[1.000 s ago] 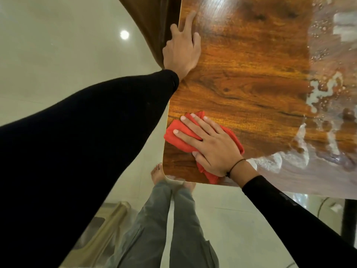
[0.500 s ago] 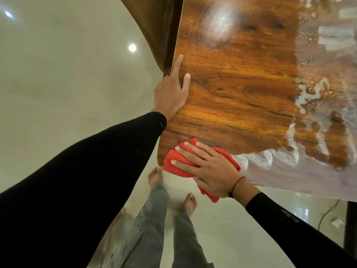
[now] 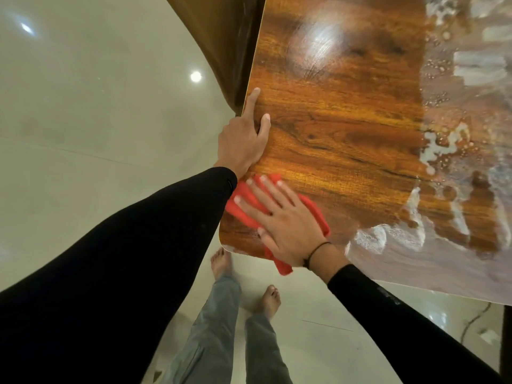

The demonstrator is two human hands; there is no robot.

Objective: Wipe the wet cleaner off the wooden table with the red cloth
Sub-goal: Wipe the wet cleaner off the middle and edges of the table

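Observation:
The wooden table fills the upper right of the head view. My right hand lies flat with straight, spread fingers on the red cloth, pressing it on the table's near left corner. A tail of the cloth hangs over the front edge. My left hand rests on the table's left edge, its forefinger and thumb lying on the top. White foamy wet cleaner covers the right part of the table and streaks run along the front edge.
Glossy pale floor tiles lie left of and below the table. My own legs in grey trousers and bare feet stand by the table's corner. A dark brown panel stands behind the left edge. A cable lies on the floor at lower right.
My right hand has slid the red cloth left toward the table's corner. My left hand has drawn back along the left edge, closer to the cloth. The view has shifted.

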